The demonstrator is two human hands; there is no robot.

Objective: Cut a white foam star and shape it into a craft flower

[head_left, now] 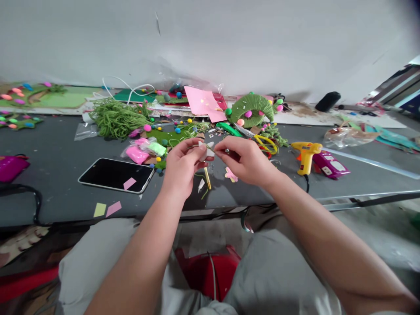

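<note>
My left hand (183, 166) pinches a small white piece (210, 151) between thumb and fingers, above the grey table (170, 194). Close beside it on the right, my right hand (244, 159) is closed, its thumb and index fingertips pressed together at a thin green strand that runs over the white piece. Below the hands lie a yellow stick (208, 178), a small white tube (201, 186) and a pink flower-like cutout (231, 174). Behind my right hand are scissors with yellow handles (266, 143).
A phone (116, 175) lies left, with green yarn (114, 118) behind it. At the right are a yellow glue gun (306, 155) and a purple pack (331, 165). A green yarn-wrapped ring (251, 109) and pink paper (205, 103) stand at the back.
</note>
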